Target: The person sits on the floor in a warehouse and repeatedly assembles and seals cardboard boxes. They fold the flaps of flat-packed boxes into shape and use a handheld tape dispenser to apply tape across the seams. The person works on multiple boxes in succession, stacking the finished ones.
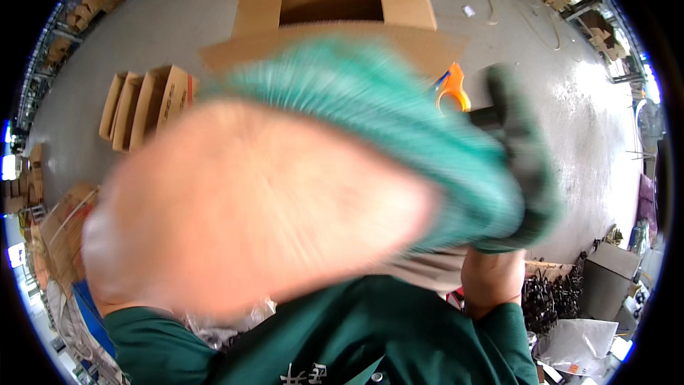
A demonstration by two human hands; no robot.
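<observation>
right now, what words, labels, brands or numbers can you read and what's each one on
Dark green shirt: white characters on the front, near the picture's lower edge; I don't copy out their wording.
Cardboard box at the left: dark print on its side, too small and blurred to read.
Pale plastic bag at the lower right: a small reddish mark, too small to tell whether it is text.

We've got an orange hand tool (457,83): curved frame with a loop, blue edge at upper left. Stands roughly upright in view, just left of the right gloved hand (529,171); lower end hidden. Can't tell if it's gripped.
</observation>
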